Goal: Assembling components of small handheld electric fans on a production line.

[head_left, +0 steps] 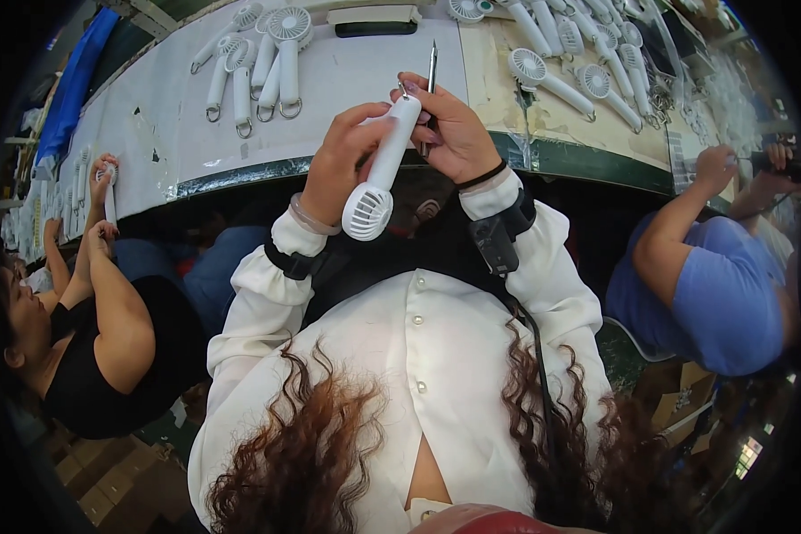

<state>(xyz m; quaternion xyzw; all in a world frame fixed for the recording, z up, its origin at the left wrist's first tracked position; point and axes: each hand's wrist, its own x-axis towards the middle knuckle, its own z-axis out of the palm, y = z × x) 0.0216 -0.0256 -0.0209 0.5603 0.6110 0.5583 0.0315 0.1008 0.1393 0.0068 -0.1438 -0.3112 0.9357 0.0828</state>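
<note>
A pale-covered worktop (pixel 356 71) with a dark green front edge spans the upper view, carrying a loose group of white fans (pixel 289 27) toward the left and a larger heap of fans (pixel 552 83) toward the right. At its near edge the left hand (pixel 340 147) and the right hand (pixel 461 133) meet around one white handheld fan (pixel 388 160), held in the air with its grille toward the body and its handle end pointing away. The left fingers are clamped on the handle; the right fingers are pinched in by the handle end, with a slim metal-tipped tool (pixel 432 69) also gripped among them, its tip up and clear of the fan. Smallest is a metal loop (pixel 402 87) at that handle end. The step looks like fitting or settling this loop; whether it is fully seated cannot be told. The next move probably calls for a steady left grip and fine right fingertip control.
</note>
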